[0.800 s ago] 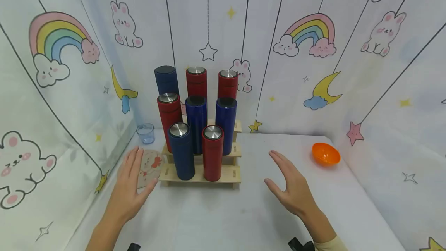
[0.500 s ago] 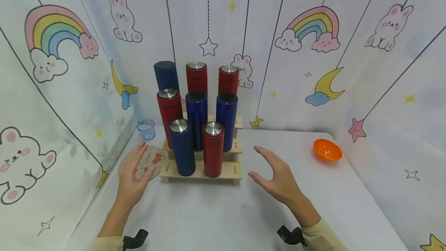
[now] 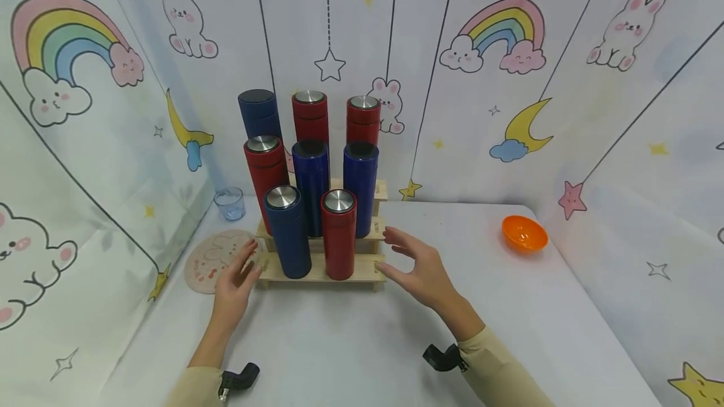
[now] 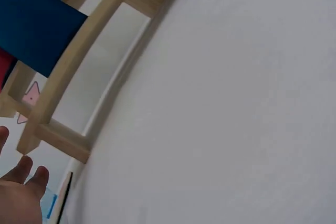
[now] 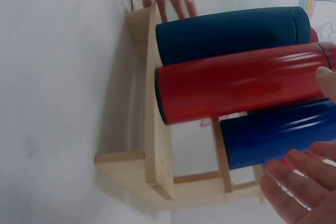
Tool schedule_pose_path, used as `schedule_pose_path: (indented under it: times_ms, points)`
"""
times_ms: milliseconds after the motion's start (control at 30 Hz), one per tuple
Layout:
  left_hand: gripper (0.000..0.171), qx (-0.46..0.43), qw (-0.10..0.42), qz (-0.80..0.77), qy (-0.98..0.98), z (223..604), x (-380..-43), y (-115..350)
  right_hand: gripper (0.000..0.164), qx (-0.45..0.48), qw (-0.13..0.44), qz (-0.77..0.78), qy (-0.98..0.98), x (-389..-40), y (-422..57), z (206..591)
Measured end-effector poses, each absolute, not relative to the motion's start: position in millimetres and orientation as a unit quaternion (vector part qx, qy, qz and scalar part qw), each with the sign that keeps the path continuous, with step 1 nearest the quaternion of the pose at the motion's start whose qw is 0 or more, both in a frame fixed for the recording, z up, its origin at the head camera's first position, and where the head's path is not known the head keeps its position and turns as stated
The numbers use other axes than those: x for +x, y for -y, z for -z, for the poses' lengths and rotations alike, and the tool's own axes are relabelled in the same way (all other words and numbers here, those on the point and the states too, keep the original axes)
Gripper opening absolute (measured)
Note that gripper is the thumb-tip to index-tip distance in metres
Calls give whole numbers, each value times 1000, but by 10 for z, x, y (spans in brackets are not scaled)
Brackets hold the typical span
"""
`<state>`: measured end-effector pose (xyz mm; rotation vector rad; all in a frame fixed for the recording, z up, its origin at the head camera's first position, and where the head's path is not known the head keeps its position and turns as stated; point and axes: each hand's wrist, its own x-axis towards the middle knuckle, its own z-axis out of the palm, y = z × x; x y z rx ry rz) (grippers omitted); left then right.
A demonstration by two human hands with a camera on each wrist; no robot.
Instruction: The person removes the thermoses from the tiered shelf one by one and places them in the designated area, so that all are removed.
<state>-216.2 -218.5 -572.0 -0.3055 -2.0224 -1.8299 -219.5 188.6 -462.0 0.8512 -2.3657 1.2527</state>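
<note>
A three-step wooden rack (image 3: 364, 269) holds several upright thermos bottles. Its front step carries a dark blue bottle (image 3: 288, 234) and a red bottle (image 3: 339, 237), both with silver lids. On the middle step stand a red bottle (image 3: 266, 168) and two bright blue bottles, one at the right (image 3: 360, 190). More red and blue bottles fill the back step. My left hand (image 3: 233, 287) is beside the rack's left end, fingers spread and bent a little. Opposite it, my right hand (image 3: 421, 272) has its fingertips right at the rack's right end, thumb apart. Neither hand holds anything.
A round patterned mat (image 3: 206, 262) lies left of the rack, partly behind my left hand. Behind it stands a small clear blue glass (image 3: 229, 204). An orange bowl (image 3: 525, 234) sits at the right rear of the white table (image 3: 339, 344). Patterned cloth walls surround the table.
Both hands have moved inward, from well out at either side to the two ends of the rack. The head view has shifted slightly. The bottles and rack stay in place.
</note>
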Motion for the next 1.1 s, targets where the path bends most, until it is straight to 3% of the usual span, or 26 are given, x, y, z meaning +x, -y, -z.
schedule_pose_path:
  times_ms: [933, 1100]
  points:
    - [52, -140, 133, 653, 732, 5971, -2225, 2184, 66, 294, 99, -496, 811, -2428, -1459, 4916]
    - [52, -143, 134, 627, 754, 5951, -2235, 2198, 67, 299, 110, -495, 808, -2505, -1360, 4953]
